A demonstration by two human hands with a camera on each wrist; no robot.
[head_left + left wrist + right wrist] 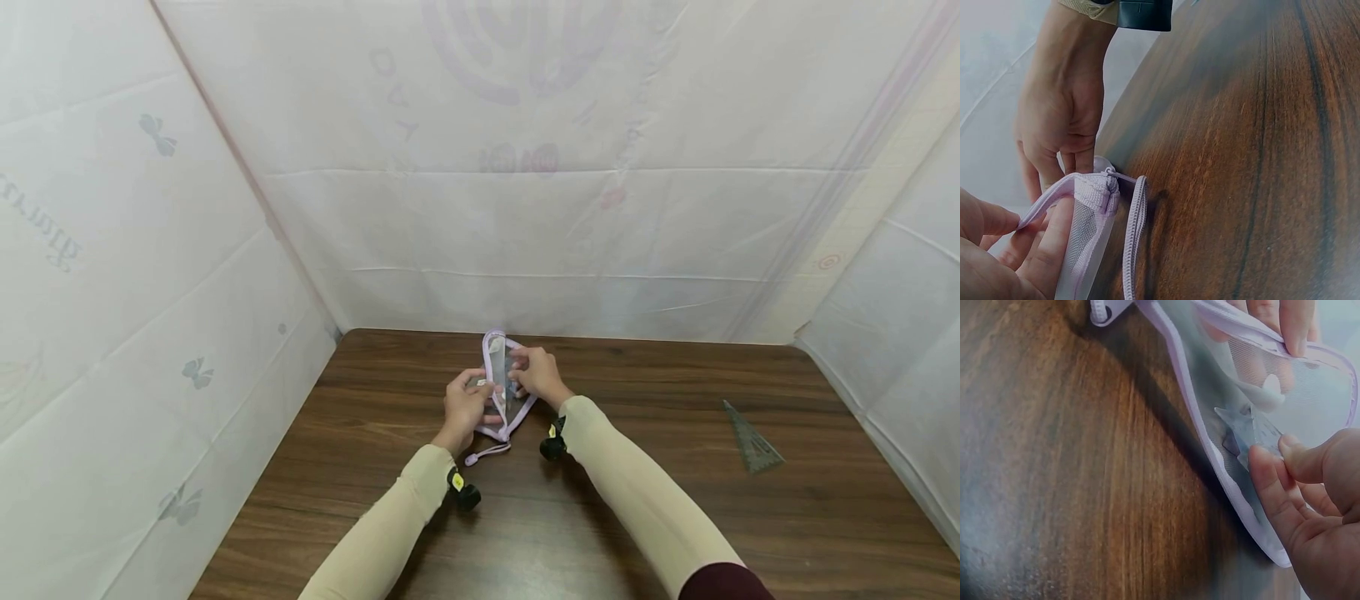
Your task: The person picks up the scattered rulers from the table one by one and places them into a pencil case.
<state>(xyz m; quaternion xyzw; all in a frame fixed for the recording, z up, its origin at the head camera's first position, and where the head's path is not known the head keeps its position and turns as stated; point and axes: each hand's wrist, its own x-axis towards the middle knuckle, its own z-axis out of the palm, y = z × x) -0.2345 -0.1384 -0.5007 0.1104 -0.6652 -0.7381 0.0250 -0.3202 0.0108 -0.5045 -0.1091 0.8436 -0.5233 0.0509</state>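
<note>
A mesh pouch (pixel 504 392) with lilac trim lies at the middle of the dark wooden table (pixel 675 517), its mouth open. My left hand (pixel 465 404) pinches the pouch's zipper edge (pixel 1094 200) between thumb and fingers and holds it up. My right hand (pixel 536 375) pinches a small clear plastic piece (pixel 1250 428) that sits against the mesh (pixel 1316 394) at the pouch's mouth. In the right wrist view the left hand's fingertips (pixel 1285 319) hold the upper trim. A lilac wrist strap (pixel 487 454) trails from the pouch's near end.
A clear triangular ruler (pixel 752 442) lies flat on the table at the right. White sheeting (pixel 525 208) walls in the table at the back and on both sides.
</note>
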